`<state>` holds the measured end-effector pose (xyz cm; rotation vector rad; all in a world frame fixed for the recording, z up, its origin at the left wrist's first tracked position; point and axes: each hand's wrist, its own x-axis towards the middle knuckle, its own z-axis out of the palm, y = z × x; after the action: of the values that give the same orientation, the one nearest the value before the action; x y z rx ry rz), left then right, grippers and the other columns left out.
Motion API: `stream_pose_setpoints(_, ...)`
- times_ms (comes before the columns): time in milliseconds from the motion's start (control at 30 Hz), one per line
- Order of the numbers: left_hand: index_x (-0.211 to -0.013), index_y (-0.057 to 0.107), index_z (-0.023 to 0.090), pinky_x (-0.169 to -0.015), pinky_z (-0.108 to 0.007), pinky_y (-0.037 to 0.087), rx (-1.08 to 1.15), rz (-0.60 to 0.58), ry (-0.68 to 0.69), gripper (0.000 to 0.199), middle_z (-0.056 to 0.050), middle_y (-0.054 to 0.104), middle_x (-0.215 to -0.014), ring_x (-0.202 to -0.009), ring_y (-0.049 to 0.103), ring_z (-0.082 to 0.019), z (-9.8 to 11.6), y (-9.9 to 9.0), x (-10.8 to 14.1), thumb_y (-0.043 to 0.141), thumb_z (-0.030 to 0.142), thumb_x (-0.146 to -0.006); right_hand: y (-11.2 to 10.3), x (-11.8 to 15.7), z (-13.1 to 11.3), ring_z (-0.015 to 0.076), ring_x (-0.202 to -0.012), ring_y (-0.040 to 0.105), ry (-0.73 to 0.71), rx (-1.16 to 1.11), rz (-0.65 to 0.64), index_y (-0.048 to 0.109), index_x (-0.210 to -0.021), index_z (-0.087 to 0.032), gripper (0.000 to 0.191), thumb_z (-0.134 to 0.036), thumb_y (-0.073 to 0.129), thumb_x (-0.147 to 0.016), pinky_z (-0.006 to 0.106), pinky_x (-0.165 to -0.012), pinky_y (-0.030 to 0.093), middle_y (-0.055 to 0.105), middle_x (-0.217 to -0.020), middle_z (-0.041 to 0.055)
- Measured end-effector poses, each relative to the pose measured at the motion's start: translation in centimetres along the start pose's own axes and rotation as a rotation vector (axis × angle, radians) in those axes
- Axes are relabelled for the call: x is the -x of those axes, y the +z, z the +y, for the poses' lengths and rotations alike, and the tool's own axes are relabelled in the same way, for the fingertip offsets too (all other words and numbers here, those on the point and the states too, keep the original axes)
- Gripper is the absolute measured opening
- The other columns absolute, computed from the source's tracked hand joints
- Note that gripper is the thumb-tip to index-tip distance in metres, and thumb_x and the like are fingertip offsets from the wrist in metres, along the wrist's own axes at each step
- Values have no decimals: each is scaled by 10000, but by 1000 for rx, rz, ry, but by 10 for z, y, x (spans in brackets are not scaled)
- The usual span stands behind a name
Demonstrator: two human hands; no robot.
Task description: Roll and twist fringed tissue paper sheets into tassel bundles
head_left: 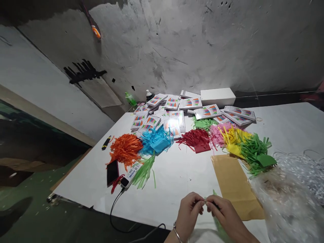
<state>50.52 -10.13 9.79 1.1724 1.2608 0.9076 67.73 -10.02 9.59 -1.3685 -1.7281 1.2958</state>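
At the near edge of the table, a strip of green paper is held between the left hand and the right hand. The fingertips of both hands are brought together at one point, thumb and forefinger being pinched on a small end of the paper; its length is seen below the right forearm, partly hidden. A bracelet is worn on the left wrist. Just beyond the right hand, a sheet of brown paper is laid flat, partly overlapped by a clear plastic bag. Farther out, fringed paper bunches are set in an uneven row: orange, blue, red, pink, yellow and green. A loose pale-green tassel is placed beside a white power bank, near which a phone is laid. Behind the row, printed packets are heaped, with a white box placed toward the wall.
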Motion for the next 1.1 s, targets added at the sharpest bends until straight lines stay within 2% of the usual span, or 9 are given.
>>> stream_pose_setpoints(133, -748, 648, 188, -565, -244, 464, 0, 26, -5, 202, 20, 602, -703, -578, 577, -125, 0, 2, 4, 629, 358, -855, 1, 1, 2, 197, -697, 658, 1, 17, -31, 672, -948, -268, 264, -414, 454, -916, 320, -679, 521, 714, -807, 12)
stream_pose_setpoints(300, -738, 627, 192, -565, -264, 456, -14, 35, -20, 279, 7, 587, -689, -581, 573, -147, -1, 3, 10, 612, 438, -869, 2, 4, 2, 182, -607, 630, 22, 93, -37, 629, -744, -253, 312, -407, 427, -926, 308, -622, 475, 662, -655, -17)
stream_pose_setpoints(567, -734, 622, 191, -571, -282, 435, -149, -1, -10, 346, 0, 562, -670, -569, 543, -154, 4, 2, 15, 556, 496, -884, 4, 6, -2, 216, -702, 619, 23, 163, -16, 608, -734, -247, 271, -374, 442, -907, 336, -668, 442, 682, -714, 16)
stream_pose_setpoints(767, -714, 609, 198, -562, -289, 417, -138, 11, -38, 329, 6, 561, -649, -557, 537, -156, 7, 2, 16, 578, 489, -866, 4, 6, -4, 188, -604, 606, 45, 117, -42, 593, -679, -252, 268, -348, 466, -895, 302, -587, 427, 651, -614, -25)
stream_pose_setpoints(867, -705, 613, 197, -554, -287, 411, -73, 36, -72, 342, 13, 561, -625, -543, 527, -149, 5, 3, 17, 620, 514, -833, 3, 7, -1, 189, -620, 640, 60, 82, -48, 638, -756, -259, 217, -350, 494, -890, 300, -604, 475, 699, -677, -22)
stream_pose_setpoints(933, -705, 609, 199, -542, -280, 412, 4, 50, -120, 361, 21, 557, -616, -533, 521, -143, 2, 4, 16, 657, 545, -794, 3, 8, 1, 210, -738, 682, 60, 68, -9, 661, -885, -266, 120, -351, 589, -839, 314, -684, 522, 744, -815, 0)
stream_pose_setpoints(1000, -703, 601, 200, -523, -275, 416, 64, 55, -163, 390, 28, 551, -617, -519, 513, -137, -2, 6, 15, 680, 577, -760, 3, 9, 3, 232, -842, 689, 16, 93, 44, 652, -965, -270, 181, -334, 652, -795, 338, -751, 543, 749, -920, 21)
stream_pose_setpoints(1100, -687, 596, 195, -506, -272, 422, 98, 55, -190, 436, 36, 531, -595, -500, 494, -127, -6, 9, 12, 691, 618, -729, 4, 12, 3, 228, -794, 677, -119, 192, 84, 644, -909, -280, 85, -320, 588, -858, 358, -724, 550, 727, -856, 14)
